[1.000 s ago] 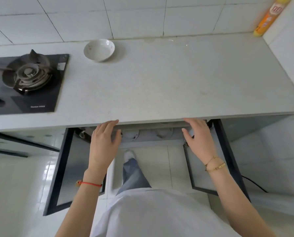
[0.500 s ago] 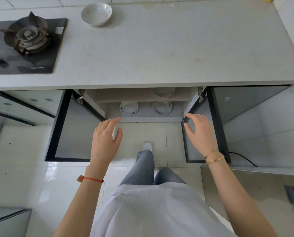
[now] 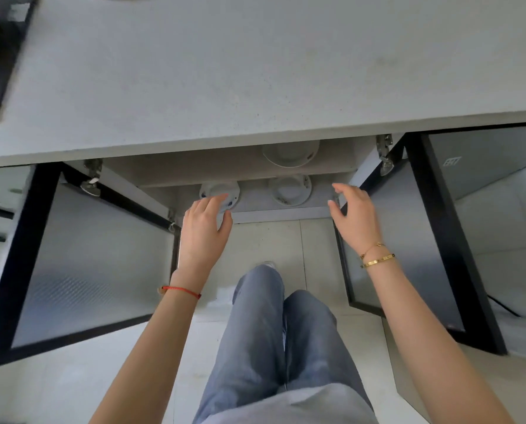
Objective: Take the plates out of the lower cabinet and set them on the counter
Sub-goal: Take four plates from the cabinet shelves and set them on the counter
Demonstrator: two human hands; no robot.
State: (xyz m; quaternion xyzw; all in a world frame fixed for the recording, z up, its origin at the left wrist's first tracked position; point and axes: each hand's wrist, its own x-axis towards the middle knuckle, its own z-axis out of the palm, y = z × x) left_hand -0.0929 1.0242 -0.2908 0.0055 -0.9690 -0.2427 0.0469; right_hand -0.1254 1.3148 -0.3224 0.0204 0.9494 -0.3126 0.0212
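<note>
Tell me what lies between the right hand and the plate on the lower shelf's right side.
Head view: only bare shelf between right hand and plate.

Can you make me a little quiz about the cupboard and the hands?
1. True or false: both cupboard doors are open.
2. How many plates show inside the cupboard?
3. Which hand is in front of a plate: A left, B right?

Key
1. True: the left door and right door both swing out.
2. Three: one plate on the upper shelf, a left plate and a right plate below it.
3. A: the left hand overlaps the left plate, though touch cannot be told; the right hand is open near the right door, holding nothing.
</note>
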